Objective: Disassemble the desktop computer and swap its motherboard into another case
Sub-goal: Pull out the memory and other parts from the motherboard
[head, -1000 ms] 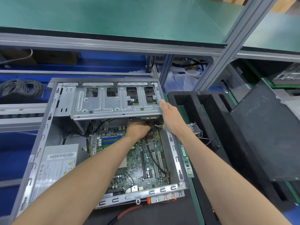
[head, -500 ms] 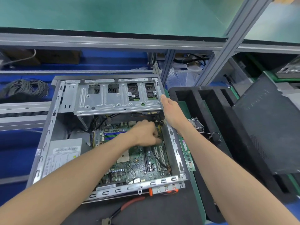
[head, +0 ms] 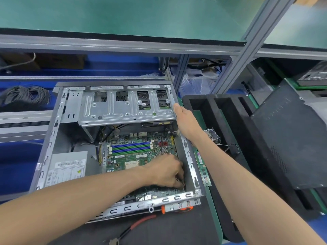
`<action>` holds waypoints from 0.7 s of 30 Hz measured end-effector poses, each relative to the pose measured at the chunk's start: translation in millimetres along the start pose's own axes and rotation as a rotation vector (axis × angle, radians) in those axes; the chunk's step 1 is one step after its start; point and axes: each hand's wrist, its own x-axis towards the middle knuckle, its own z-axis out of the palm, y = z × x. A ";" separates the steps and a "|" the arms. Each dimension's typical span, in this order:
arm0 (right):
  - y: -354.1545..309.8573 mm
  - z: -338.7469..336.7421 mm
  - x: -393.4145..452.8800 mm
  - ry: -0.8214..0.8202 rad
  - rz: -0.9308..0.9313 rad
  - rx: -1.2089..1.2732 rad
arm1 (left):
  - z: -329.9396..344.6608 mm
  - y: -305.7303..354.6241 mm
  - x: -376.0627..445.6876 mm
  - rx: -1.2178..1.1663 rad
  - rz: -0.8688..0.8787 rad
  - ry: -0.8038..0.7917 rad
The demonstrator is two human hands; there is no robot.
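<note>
Holding the drive cage [head: 127, 110] up with my right hand [head: 185, 121], left hand [head: 168, 172] pinching something unseen on the motherboard [head: 131, 152] beneath, I risk the cage dropping onto it.

The case [head: 53, 131] is bare silver-grey metal, and its drive cage [head: 113, 110] is the same dull silver with stamped ribs. Inside, the motherboard [head: 123, 156] is green, crossed by blue and green memory slots [head: 131, 147], with a small red patch beside them and yellow wires at its left edge. The power supply [head: 69, 170] is pale grey with a white barcode label and a yellow warning triangle. An orange tab [head: 163, 209] shows on the case's near edge. The pliers [head: 141, 222] have red handles. The mat [head: 159, 230] is black, edged green. The foam tray [head: 221, 121] is black, the panel [head: 286, 147] dark grey with fine dotted rows. The shelf [head: 123, 15] above is teal green.
</note>
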 end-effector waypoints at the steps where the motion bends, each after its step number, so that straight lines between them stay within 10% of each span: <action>1: 0.1 0.0 -0.1 0.001 -0.001 -0.003 | 1.3 0.8 -0.4 0.010 0.003 0.013; 21: -2.0 -1.0 -1.7 -0.003 -0.010 -0.015 | 5.3 5.1 6.4 0.024 0.063 0.025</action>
